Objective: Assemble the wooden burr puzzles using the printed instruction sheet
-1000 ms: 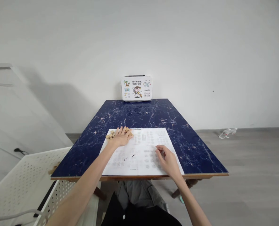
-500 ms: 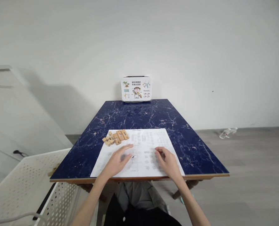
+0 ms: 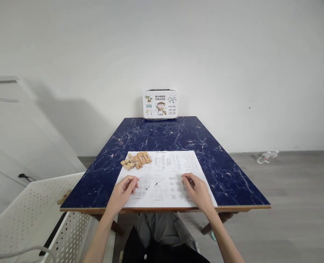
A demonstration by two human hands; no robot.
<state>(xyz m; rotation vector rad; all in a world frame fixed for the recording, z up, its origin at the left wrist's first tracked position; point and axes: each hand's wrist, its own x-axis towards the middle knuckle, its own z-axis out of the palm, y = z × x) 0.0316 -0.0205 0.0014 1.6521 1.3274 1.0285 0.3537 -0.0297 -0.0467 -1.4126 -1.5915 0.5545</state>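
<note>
1. While both your hands rest low over the white printed sheet (image 3: 162, 191), the cluster of tan wooden blocks and slabs (image 3: 141, 158) lies flat on its far-left corner, beyond your left hand (image 3: 134, 186).
2. The longer slabs sit side by side, their long axes running away from you, far ends leaning left and near ends pointing right of straight back. The smaller blocks crowd their left side.
3. The sheet's long axis runs left to right, its near edge along the front of the blue marble-patterned bench (image 3: 162, 135).
4. Your left grip is narrow: fingers curled loosely, thumb just beside them. Your right hand (image 3: 186, 182) is curled too, a small gap between thumb and forefinger, over the sheet's right side.
5. A second ago your left hand lay spread over the wooden pieces; half a second later it was above the sheet's middle. Now it has drawn back left and curled. Your right hand is almost where it was.
</note>
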